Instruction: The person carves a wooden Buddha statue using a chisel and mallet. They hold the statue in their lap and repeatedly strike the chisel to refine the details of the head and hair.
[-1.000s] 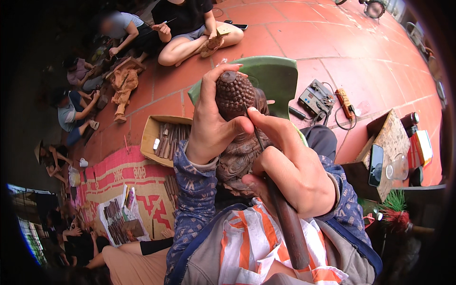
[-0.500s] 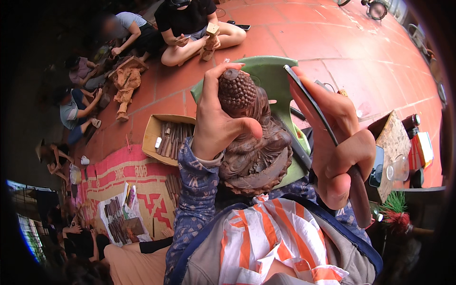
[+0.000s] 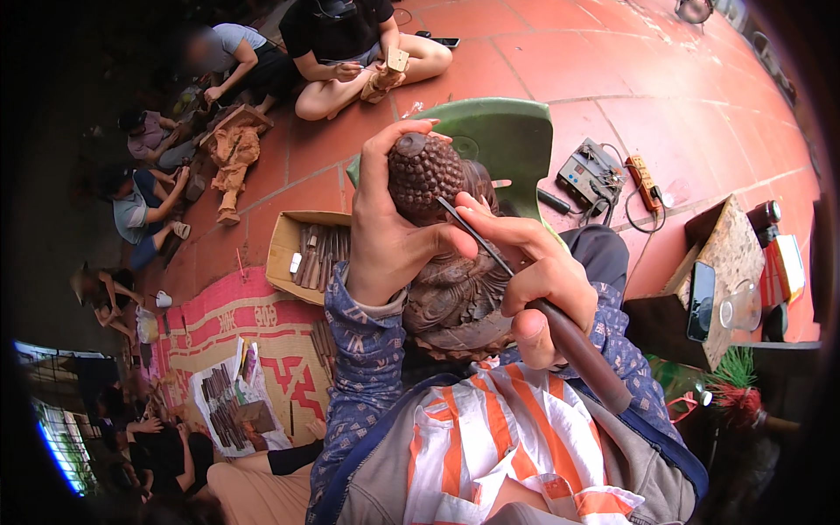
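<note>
A dark brown carved wooden Buddha statue [image 3: 455, 302] leans in my lap, its head covered in small round curls. My left hand [image 3: 389, 210] wraps around the side of that head, fingers over the top and thumb across the front. In my right hand [image 3: 549, 284] is a carving chisel [image 3: 577, 354] with a thin metal blade and a dark wooden handle. The blade's tip meets the statue's head just below the curls, near my left thumb. The statue's face is hidden behind my hands. Behind the statue is a green plastic chair [image 3: 512, 140].
A cardboard box [image 3: 282, 254] of chisels stands at left, near more tools on a mat [image 3: 219, 311]. At right are a control box [image 3: 592, 175], an orange power strip [image 3: 645, 182] and a wooden box [image 3: 731, 236] bearing a phone. Several people sit at the left and far side.
My right hand has swung left and inward, bringing the chisel's tip from the air to the statue's head. The left hand keeps its hold, with the head shifted slightly left.
</note>
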### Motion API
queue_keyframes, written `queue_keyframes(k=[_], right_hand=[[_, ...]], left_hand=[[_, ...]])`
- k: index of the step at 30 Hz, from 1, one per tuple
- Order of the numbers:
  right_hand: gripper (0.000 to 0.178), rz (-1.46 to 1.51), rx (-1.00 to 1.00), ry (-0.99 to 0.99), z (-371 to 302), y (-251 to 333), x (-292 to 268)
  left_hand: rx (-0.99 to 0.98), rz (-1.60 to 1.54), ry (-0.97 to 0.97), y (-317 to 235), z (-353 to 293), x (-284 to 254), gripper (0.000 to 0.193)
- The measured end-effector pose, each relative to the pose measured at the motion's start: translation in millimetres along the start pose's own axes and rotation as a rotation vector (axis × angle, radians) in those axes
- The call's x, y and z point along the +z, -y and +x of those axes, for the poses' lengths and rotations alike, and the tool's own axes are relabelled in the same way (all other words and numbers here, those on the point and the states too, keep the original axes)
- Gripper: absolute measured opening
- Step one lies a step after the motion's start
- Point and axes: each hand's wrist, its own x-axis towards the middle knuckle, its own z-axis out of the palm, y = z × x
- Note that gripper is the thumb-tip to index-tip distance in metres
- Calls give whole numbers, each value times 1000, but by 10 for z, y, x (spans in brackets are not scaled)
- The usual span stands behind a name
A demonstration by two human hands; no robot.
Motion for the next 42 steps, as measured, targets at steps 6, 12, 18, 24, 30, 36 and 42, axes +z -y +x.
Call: queue_keyframes(k=[6,12,18,24,30,36,42], right_hand=[[51,31,-29,-59,-23,-53,43],[52,25,-49,-82,-39,-99,62],[51,-38,0,-107,-46,-14,121],[49,-124,52,-105,-5,80,151],[45,-221,49,-74,40,126,163],[44,-73,67,-102,62,107,134],[46,-335,-87,100,105,97,-108]], left_hand=[[57,21,18,60,11,-35,102],[68,30,26,62,23,-38,102],[87,95,37,48,15,-50,102],[63,67,23,50,5,-33,102],[67,64,-24,57,11,-1,103],[42,57,-68,20,6,33,101],[69,86,-79,5,24,27,99]])
